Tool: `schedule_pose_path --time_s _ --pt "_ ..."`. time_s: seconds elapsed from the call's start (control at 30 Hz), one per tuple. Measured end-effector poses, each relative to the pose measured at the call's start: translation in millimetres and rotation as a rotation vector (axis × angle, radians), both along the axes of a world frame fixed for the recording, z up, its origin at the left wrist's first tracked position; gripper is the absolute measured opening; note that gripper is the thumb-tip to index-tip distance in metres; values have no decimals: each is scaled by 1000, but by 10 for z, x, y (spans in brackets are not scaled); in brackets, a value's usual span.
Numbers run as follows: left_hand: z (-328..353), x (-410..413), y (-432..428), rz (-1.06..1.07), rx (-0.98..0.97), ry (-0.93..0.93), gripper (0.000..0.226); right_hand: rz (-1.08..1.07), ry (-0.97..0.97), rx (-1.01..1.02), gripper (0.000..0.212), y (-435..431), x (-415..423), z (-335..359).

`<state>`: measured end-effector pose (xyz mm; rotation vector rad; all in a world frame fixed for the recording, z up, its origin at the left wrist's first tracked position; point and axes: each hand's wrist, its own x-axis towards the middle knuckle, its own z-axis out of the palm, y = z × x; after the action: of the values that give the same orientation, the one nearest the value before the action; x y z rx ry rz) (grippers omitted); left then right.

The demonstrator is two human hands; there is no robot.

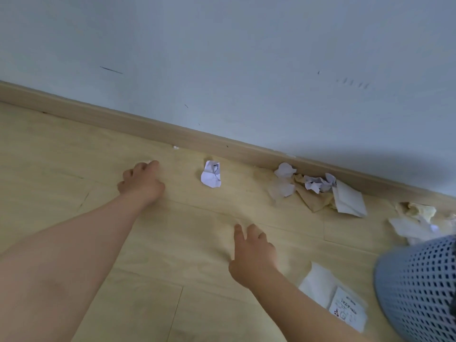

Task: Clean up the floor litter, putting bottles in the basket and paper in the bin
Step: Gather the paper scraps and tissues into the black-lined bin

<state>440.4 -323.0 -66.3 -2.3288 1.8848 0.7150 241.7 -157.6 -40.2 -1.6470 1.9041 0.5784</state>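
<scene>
My left hand reaches far out over the wooden floor, its fingers curled round a small white paper scrap that barely shows at the fingertips. My right hand lies lower, fingers spread and straight, touching the floor and holding nothing. A crumpled white paper ball lies between the hands near the skirting board. To its right sits a heap of white and yellowish crumpled papers. More crumpled paper lies at the far right. A flat printed sheet rests by my right forearm. No bottle is in view.
A blue perforated plastic container stands at the lower right edge, partly cut off. The wooden skirting board and pale wall run diagonally behind the litter. A tiny white crumb lies against the skirting.
</scene>
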Motion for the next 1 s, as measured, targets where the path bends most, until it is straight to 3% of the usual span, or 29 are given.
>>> schedule_pose_path --time_s 0.17,0.27,0.37,0.47,0.53,0.6,0.67,0.87,1.0 --pt "-199 -276 116 -63 -84 146 31 21 71 27 74 -54 63 -49" --pt "-171 -590 307 -39 -144 232 29 20 42 31 73 -29 53 -52" --pt "-43 -859 406 5 -284 325 47 12 -38 -10 66 41 -92 9" --pt "21 -1044 418 -257 -248 245 77 11 -130 -141 53 172 -329 98" --pt "-7 -1153 428 -359 -120 155 66 -13 -169 -295 48 338 -461 159" --pt "-49 -1251 475 -308 -51 124 42 -97 -128 -489 42 513 -610 156" --pt "-78 -1354 574 -250 -50 111 32 -191 -54 -533 44 671 -751 186" --pt "-103 -1722 1141 -312 -27 146 22 -418 -13 -94 82 1113 -1178 139" --pt "-84 -1902 1654 -466 52 192 23 -491 -64 58 88 1318 -1246 19"
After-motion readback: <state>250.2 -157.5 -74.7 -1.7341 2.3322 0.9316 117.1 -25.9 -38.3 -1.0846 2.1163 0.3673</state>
